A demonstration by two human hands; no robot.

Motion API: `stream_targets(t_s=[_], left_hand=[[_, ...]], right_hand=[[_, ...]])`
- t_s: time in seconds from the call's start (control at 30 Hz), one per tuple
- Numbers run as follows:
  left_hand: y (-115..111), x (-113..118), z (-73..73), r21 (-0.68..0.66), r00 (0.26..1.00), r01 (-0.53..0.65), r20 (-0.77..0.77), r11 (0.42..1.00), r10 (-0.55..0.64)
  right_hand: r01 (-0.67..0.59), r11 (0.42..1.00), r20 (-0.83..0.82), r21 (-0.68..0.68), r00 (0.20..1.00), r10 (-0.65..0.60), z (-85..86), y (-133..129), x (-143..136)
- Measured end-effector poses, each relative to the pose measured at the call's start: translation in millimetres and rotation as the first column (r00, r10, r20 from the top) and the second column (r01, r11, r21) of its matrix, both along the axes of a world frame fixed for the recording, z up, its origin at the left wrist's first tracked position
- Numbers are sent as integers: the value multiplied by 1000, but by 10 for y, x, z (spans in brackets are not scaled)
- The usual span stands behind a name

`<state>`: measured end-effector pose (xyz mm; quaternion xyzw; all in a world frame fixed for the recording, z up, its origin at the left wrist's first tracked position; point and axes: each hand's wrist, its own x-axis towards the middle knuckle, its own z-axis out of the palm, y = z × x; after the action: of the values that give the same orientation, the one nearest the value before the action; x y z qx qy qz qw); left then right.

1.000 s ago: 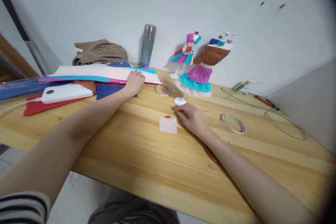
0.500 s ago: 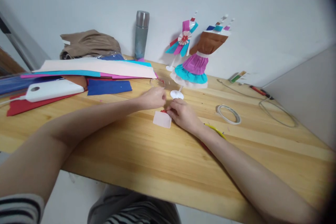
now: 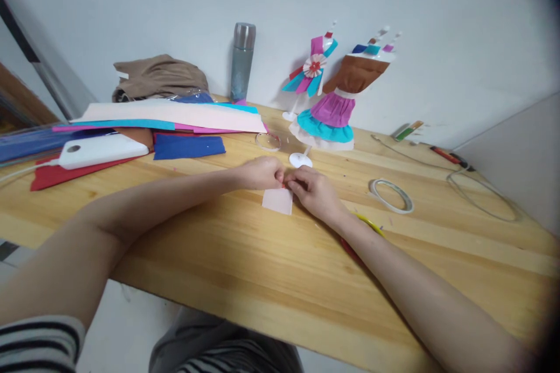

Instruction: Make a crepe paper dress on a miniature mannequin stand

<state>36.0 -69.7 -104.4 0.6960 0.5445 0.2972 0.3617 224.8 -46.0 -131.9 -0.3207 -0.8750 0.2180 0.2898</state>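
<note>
A small pale pink paper piece [image 3: 277, 201] lies flat on the wooden table, just below my hands. Between my fingertips, at its upper edge, a bit of a small red piece [image 3: 284, 186] shows. My left hand [image 3: 262, 173] is closed, its fingertips pressed down by the red piece. From the right, my right hand [image 3: 315, 191] pinches at the same red piece with thumb and forefinger. The fingers hide most of it.
Behind my hands stand a small form in a layered skirt [image 3: 330, 109] and another with ribbons [image 3: 312, 67]. A tape roll [image 3: 392, 196] lies right; yellow-handled scissors are partly under my right forearm. Coloured sheets [image 3: 175, 113], a white device [image 3: 102, 150] and a bottle [image 3: 243, 64] are left.
My left hand has come down onto the red piece and covers more of it. My right hand stays beside it. The whole view has shifted slightly.
</note>
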Motion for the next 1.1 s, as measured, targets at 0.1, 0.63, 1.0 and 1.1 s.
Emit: stream_targets(t_s=[0.1, 0.63, 1.0, 1.1], left_hand=[[60, -14, 23, -103, 998, 64, 26, 993, -61], [49, 8, 56, -202, 942, 150, 325, 968, -78], [37, 5, -10, -208, 915, -42, 384, 977, 121], [28, 16, -26, -241, 877, -88, 442, 967, 190]], right_hand=[[64, 993, -89, -103, 993, -73, 26, 16, 15], [120, 902, -234, -415, 944, -233, 77, -30, -19], [-23, 998, -111, 52, 993, 28, 83, -38, 30], [-19, 968, 9, 249, 1000, 17, 63, -56, 54]])
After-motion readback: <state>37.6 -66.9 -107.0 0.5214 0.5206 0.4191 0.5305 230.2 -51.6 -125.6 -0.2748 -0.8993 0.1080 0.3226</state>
